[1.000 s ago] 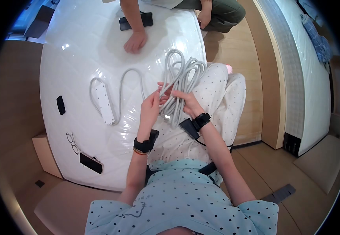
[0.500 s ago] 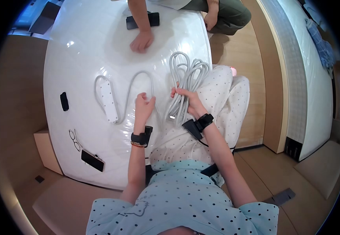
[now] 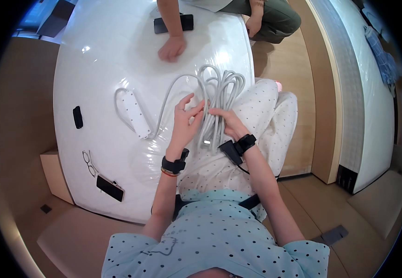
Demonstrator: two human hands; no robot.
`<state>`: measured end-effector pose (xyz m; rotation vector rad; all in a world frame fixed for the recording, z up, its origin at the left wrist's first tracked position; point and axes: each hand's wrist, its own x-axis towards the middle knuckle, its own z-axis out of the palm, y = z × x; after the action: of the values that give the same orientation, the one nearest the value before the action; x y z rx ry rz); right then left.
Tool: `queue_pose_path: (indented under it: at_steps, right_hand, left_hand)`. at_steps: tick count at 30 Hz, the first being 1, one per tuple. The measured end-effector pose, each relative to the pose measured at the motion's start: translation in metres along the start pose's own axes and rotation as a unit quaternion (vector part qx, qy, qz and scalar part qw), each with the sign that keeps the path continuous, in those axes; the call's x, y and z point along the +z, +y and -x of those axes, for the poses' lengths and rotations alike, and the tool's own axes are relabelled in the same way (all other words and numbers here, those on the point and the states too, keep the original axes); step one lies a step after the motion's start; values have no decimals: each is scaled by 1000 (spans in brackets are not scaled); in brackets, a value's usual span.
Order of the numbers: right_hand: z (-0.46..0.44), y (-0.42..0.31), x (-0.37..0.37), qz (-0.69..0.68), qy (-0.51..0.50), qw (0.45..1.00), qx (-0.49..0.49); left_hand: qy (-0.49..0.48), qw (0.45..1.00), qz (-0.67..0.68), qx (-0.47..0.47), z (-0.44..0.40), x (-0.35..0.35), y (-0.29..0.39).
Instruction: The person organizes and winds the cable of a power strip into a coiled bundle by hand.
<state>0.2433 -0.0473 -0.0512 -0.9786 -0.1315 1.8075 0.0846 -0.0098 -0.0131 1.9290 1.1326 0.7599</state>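
Observation:
A looped bundle of grey power cord (image 3: pixel 233 85) hangs in my right hand (image 3: pixel 231 123), whose fingers wrap round its middle above my lap. My left hand (image 3: pixel 186 120) is beside the bundle with its fingers apart, the fingertips at its left edge; whether they press on the cord I cannot tell. From the bundle one length of cord arcs left to a white power strip (image 3: pixel 136 116), which lies tilted on the plastic-covered mattress (image 3: pixel 103 69). The cord's plug (image 3: pixel 206 142) seems to show at the bottom of the loops, partly hidden.
A black phone (image 3: pixel 110 187), eyeglasses (image 3: pixel 89 163) and a small black object (image 3: pixel 78 117) lie on the left side of the mattress. Across from me another person's hand (image 3: pixel 172 48) rests near a second dark phone (image 3: pixel 182 23). A wooden ledge (image 3: pixel 323 92) runs along the right.
My left hand has moved right and up to the bundle, and the loose cord has shifted with it to join the loops. My right hand keeps its hold.

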Motion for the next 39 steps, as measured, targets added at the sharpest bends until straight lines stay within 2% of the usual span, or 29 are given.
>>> queue_pose_path:
  at_steps: [1,4,7,8,10,13,15,16,19,22,24,27,29,31,34,37,39]
  right_hand:
    - [0,0,0,-16,2,1000,9]
    - [1,1,3,-46,-8,999,19]
    - [-3,3,-2,-43,-34,998,8]
    - [-3,4,-3,-47,-40,998,2]
    - [0,3,0,-77,-42,996,-20]
    - [2,2,1,-102,-24,993,-59]
    - [5,0,2,-72,-20,996,-42]
    - [4,-1,4,-57,-20,998,-33]
    - [0,-2,6,27,-52,998,-19]
    - [1,-3,12,16,-42,999,-12]
    - [2,-5,11,2,-32,999,-3]
    - [0,-7,7,-56,-38,998,-15]
    - [1,-5,8,-86,-38,995,-32]
    - [3,-7,12,-94,-31,994,-52]
    - [-2,-6,9,-152,-73,985,-25]
    - [0,-10,8,-91,-84,992,12]
    - [-1,-10,6,-77,-79,994,10]
  left_hand:
    - [1,999,-31,26,0,2,-3]
    - [101,994,-48,-15,0,1,-4]
    - [212,954,-175,-119,9,-13,-17]
    - [116,954,-201,-193,14,-24,-21]
    - [-79,909,-243,-329,24,-51,-35]
    - [-75,932,-55,-351,46,-86,-73]
    - [-28,933,-70,-353,47,-108,-52]
    - [-2,932,-78,-353,42,-120,-33]
    - [87,950,-117,-277,25,-132,5]
    - [159,976,28,-147,10,-110,14]
    - [64,988,8,-137,4,-88,24]
    - [56,988,39,-139,7,-38,20]
    - [25,994,-12,-110,9,-21,17]
    - [-20,993,-32,-114,9,-13,28]
    - [-58,995,-57,-59,11,-8,26]
    - [-109,989,-101,-20,10,-11,21]
    - [-113,990,-73,-34,6,-15,22]
